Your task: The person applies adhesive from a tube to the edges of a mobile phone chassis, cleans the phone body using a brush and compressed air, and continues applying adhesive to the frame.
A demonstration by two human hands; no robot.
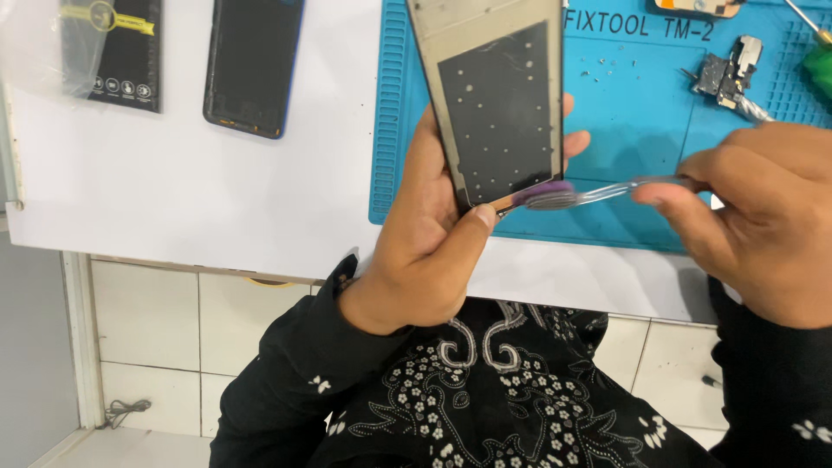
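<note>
My left hand [433, 234] grips a phone frame [494, 95] by its lower end, held upright over the blue mat; the frame is pale metal with a dark panel dotted with small holes. My right hand [763, 217] holds a clear-handled toothbrush [598, 192] whose purple bristle head [544, 195] rests against the frame's bottom edge, close to my left thumb.
A blue silicone work mat [624, 121] lies on the white table [217, 191], with tiny screws and a small metal part [732, 74] at the upper right. A black phone [251, 65] and a black package [121, 52] lie at the upper left. A green tool handle [819, 65] is at the right edge.
</note>
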